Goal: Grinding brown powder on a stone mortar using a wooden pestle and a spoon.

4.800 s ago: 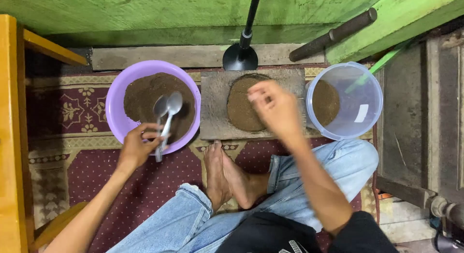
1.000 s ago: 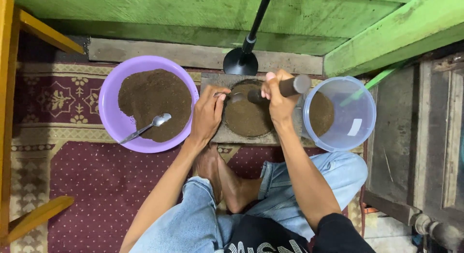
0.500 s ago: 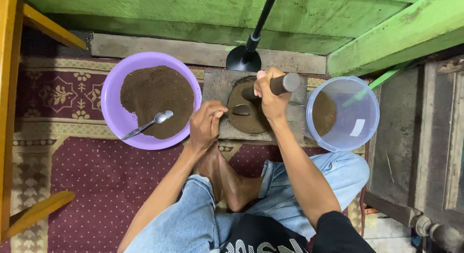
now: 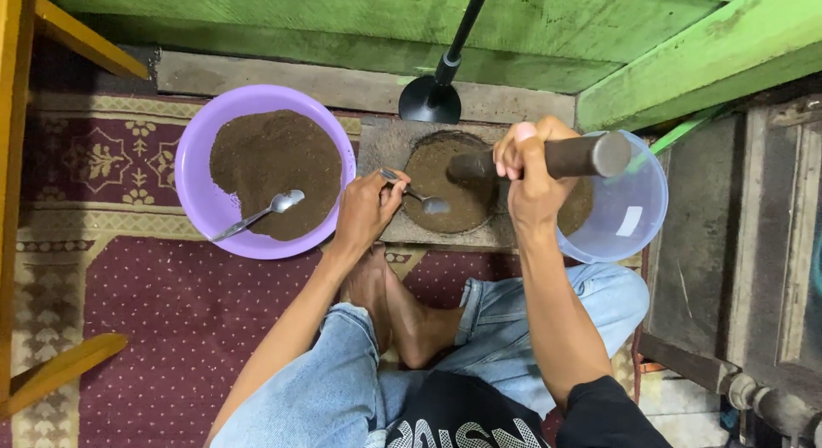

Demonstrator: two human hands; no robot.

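My right hand (image 4: pixel 531 178) grips a dark cylindrical pestle (image 4: pixel 569 157) that leans into the round hollow of a stone mortar block (image 4: pixel 390 144), which is filled with brown powder (image 4: pixel 441 200). My left hand (image 4: pixel 366 210) holds a small metal spoon (image 4: pixel 419 198) whose bowl rests on the powder in the hollow. To the left, a purple basin (image 4: pixel 199 178) holds a heap of the same brown powder, and a second spoon (image 4: pixel 257 215) lies in it.
A clear plastic tub (image 4: pixel 629 217) with some powder stands at the right, partly behind the pestle. A black stand base (image 4: pixel 430 97) sits by the green wall. My crossed legs in jeans rest on a red patterned rug (image 4: pixel 154 319). Yellow wooden furniture (image 4: pixel 10 182) borders the left.
My left hand, empty a second ago, now holds a small spoon over the mortar's powder. My right hand has kept its grip on the pestle and tilted it into the hollow.
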